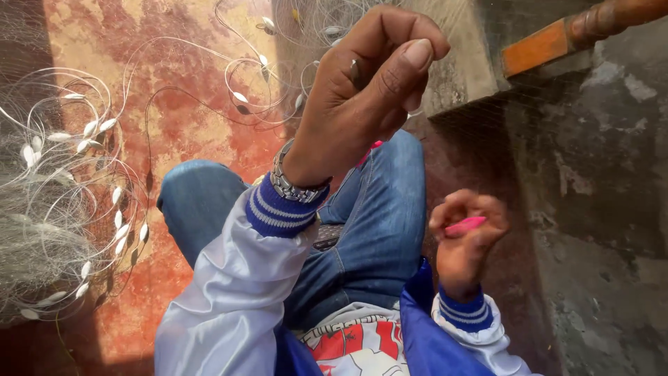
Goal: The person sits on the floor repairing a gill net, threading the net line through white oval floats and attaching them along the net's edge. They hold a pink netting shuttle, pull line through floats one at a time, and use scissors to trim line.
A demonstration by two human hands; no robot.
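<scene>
In right hand (465,240) grip — pink needle (465,224)

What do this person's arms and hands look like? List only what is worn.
Both arms wear shiny white jacket sleeves with blue ribbed cuffs striped white. The left hand has a silver metal watch at the wrist. The right hand is bare, with no ring or watch visible.

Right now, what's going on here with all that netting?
A seated person in jeans works on a fishing net with white floats, spread on the red floor. The raised left hand pinches something small, seemingly thin line. The right hand, lower, grips a pink tool.
</scene>
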